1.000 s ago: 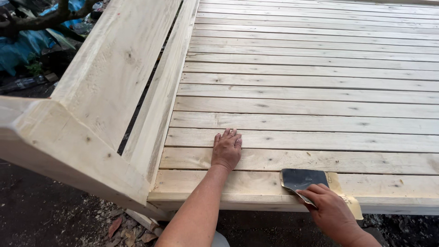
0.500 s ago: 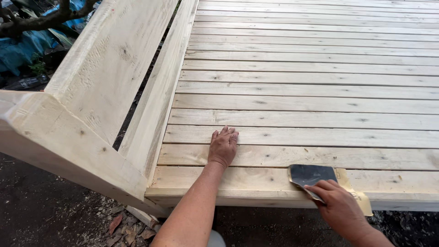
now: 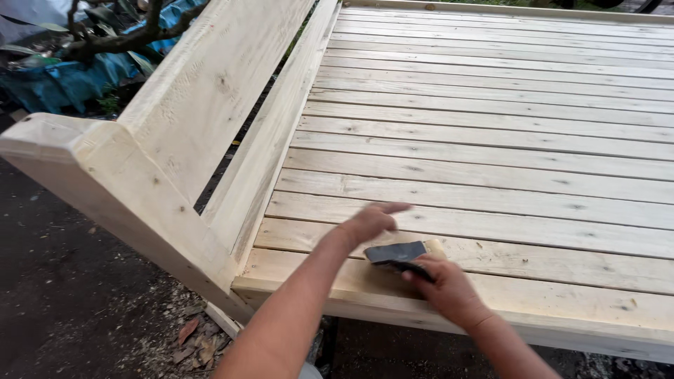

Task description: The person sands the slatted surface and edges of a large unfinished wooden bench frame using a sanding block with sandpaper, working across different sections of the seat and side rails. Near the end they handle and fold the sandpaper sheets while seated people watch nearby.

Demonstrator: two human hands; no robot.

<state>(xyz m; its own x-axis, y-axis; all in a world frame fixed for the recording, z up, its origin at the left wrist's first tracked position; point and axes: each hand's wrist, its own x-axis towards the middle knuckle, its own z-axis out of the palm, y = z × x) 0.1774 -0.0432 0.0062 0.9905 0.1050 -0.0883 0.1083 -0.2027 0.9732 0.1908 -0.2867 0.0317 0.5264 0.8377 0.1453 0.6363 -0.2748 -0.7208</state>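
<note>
Right hand (image 3: 449, 288) grips dark scraper blade (image 3: 397, 253), fingers curled over handle; blade lies flat on front slat of pale slatted wooden platform (image 3: 491, 161), beside yellowish filler patch (image 3: 437, 245). Left hand (image 3: 370, 222) motion-blurred, just above blade, fingers extended, empty; contact with wood cannot be told. Side rail (image 3: 203, 91) at left. Blue tarp (image 3: 63, 81) beyond rail.

Two hands work at the near edge of one slatted wooden platform (image 3: 491, 140): one left hand (image 3: 368, 223), one right hand (image 3: 446, 288). One dark scraper blade (image 3: 397, 253) lies between them.
</note>
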